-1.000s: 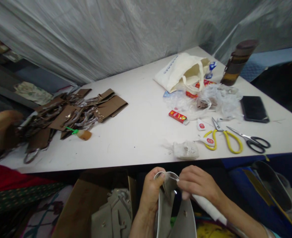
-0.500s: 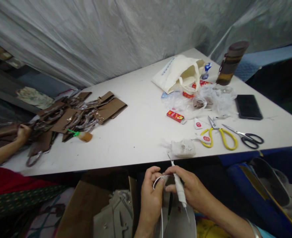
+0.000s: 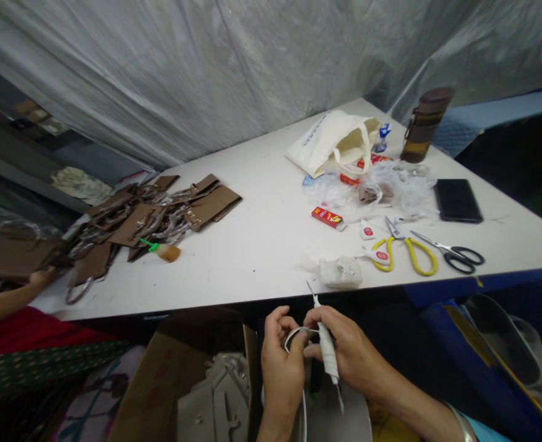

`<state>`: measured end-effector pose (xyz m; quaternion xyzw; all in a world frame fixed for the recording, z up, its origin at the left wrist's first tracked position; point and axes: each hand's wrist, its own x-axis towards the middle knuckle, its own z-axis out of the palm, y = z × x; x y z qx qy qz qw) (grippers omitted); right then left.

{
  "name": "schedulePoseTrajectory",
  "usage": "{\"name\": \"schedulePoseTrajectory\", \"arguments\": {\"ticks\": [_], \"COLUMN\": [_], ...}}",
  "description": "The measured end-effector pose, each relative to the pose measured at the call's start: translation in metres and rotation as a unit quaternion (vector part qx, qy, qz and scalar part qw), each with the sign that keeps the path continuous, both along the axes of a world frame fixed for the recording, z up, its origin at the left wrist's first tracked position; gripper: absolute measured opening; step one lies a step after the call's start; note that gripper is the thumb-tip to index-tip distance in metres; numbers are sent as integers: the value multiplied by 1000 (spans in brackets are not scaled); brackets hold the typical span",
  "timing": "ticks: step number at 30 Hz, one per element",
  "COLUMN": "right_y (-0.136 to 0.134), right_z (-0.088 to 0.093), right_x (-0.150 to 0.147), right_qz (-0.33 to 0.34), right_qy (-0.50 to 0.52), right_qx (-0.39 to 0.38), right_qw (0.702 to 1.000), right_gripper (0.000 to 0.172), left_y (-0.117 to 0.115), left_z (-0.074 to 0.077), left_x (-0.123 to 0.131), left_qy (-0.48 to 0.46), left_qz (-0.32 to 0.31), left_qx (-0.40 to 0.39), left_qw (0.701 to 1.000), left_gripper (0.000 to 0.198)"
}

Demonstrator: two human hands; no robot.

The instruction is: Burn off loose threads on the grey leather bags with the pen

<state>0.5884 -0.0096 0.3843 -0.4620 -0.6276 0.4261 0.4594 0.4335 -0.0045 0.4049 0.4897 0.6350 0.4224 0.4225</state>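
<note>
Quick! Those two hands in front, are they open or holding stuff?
Left hand: closed, holding a pale piece by its edge.
Right hand: closed, holding a white-wrapped tool.
</note>
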Motion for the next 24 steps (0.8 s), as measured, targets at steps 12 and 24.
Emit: {"name": "schedulePoseTrajectory", "arguments": {"ticks": [12, 24], "right_y": [-7, -21], "right_z": [7, 11], "right_x": [8, 7], "right_qz": [14, 4], "right_qy": [-23, -104], "right_qx": [3, 51], "right_qw": [1000, 993], "right_gripper": [25, 17], "left_y": [-6, -15], "left_z": [7, 17], "left_x": [0, -14], "left_qy": [-95, -120], "left_qz": [-47, -139], "left_qx": [-59, -71], "left_qw": [993, 980], "left_gripper": [32, 31]}}
